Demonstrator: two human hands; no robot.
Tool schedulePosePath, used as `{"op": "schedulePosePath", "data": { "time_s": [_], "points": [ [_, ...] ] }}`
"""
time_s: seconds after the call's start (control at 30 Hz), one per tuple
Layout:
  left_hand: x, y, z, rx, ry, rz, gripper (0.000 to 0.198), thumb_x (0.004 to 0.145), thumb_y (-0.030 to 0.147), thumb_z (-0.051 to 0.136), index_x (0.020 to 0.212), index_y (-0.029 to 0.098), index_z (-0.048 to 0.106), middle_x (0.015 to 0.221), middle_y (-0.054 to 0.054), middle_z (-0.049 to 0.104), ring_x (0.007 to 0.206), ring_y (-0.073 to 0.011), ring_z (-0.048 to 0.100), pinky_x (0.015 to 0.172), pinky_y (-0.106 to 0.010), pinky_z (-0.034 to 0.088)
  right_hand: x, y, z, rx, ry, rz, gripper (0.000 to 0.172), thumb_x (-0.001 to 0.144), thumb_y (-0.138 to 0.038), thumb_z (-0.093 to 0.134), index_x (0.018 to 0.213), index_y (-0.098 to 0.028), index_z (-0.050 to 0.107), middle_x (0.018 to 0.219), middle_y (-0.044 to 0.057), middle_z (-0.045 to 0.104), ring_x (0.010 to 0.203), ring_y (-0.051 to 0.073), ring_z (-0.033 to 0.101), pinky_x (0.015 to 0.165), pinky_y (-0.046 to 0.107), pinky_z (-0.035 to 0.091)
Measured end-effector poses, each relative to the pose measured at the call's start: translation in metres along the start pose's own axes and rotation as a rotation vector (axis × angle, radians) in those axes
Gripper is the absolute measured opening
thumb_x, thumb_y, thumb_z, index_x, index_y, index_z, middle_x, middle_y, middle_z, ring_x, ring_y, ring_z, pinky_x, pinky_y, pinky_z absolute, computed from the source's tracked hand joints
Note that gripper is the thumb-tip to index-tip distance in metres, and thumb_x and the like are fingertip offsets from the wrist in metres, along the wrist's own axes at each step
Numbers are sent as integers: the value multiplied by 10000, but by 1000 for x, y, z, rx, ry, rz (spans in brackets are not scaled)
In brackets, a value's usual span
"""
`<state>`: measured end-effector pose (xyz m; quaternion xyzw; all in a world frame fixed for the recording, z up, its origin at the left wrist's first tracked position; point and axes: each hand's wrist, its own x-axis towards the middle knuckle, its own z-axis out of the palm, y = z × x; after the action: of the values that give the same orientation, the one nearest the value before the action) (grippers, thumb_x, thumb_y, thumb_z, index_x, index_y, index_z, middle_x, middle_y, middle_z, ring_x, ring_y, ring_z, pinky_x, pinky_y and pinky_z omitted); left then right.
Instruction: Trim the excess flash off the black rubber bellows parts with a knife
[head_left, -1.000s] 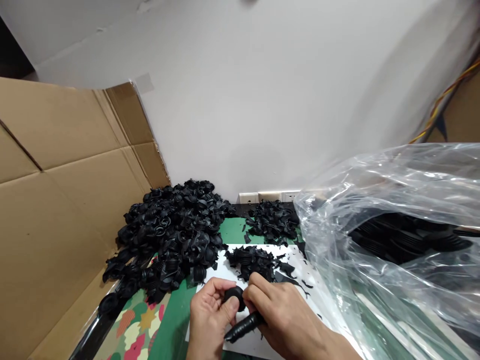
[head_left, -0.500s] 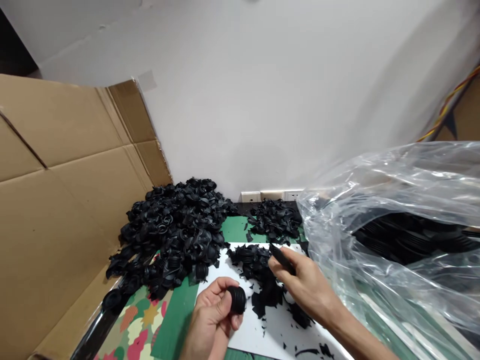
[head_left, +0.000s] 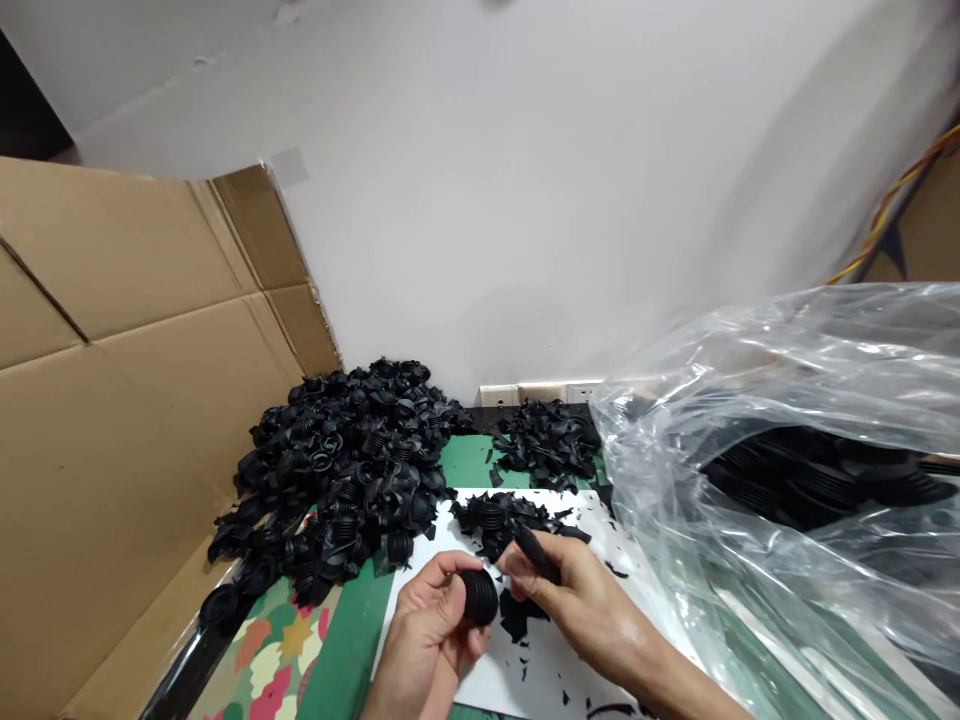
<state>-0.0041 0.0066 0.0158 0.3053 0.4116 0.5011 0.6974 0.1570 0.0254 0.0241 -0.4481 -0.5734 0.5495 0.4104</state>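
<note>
My left hand (head_left: 429, 622) pinches a small black ribbed rubber bellows (head_left: 481, 597) between thumb and fingers, above the white sheet (head_left: 491, 690). Just right of it, my right hand (head_left: 585, 595) is closed round a slim black pen-like tool (head_left: 537, 554); what sort of tool it is cannot be made out. The right fingertips are close to the bellows, and whether they touch it is unclear. Behind both hands sits a small heap of black ribbed parts and scraps (head_left: 489, 515). Thin black trimmings (head_left: 517, 618) lie on the sheet below.
A large pile of black rubber parts (head_left: 360, 450) rests at left against a cardboard panel (head_left: 150, 300). Black scraps (head_left: 551, 440) lie by the wall sockets (head_left: 499, 396). At right is a clear plastic bag (head_left: 660, 480) holding black ribbed parts (head_left: 825, 475).
My right hand has moved left and slightly down with the tool, nearer the bellows. The left hand keeps its hold on the bellows, which has turned slightly.
</note>
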Motion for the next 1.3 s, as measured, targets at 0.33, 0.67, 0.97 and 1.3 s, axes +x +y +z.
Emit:
{"op": "schedulePosePath", "data": {
  "time_s": [0.33,0.67,0.97,1.3],
  "points": [
    [5,-3,10,172,80,212,381,598,318,782,918,157,652,770,-36,616,591,-114,550,469,-187,389,1,16,16,324,176,36,180,656,-300,658,661,-184,521,500,-70,443,434,90,378,443,222,294],
    [2,1,11,179,22,140,205,631,278,760,743,119,693,542,13,538,475,-60,416,460,-167,298,-1,6,-2,31,194,-232,110,717,-250,582,781,-194,652,780,33,629,718,198,585,640,283,457],
    [3,-13,20,30,-137,1,325,638,404,730,776,119,656,451,27,498,382,-61,370,409,-196,207,-1,7,10,-92,243,-515,154,744,-163,490,605,-196,548,687,18,539,601,151,534,522,238,426],
    [-17,-18,28,572,-127,1,127,560,175,706,512,153,590,469,58,458,484,-95,395,457,-211,280,9,13,2,-281,560,-360,196,745,-301,434,567,-222,442,535,5,497,500,167,466,483,280,384]
  ]
}}
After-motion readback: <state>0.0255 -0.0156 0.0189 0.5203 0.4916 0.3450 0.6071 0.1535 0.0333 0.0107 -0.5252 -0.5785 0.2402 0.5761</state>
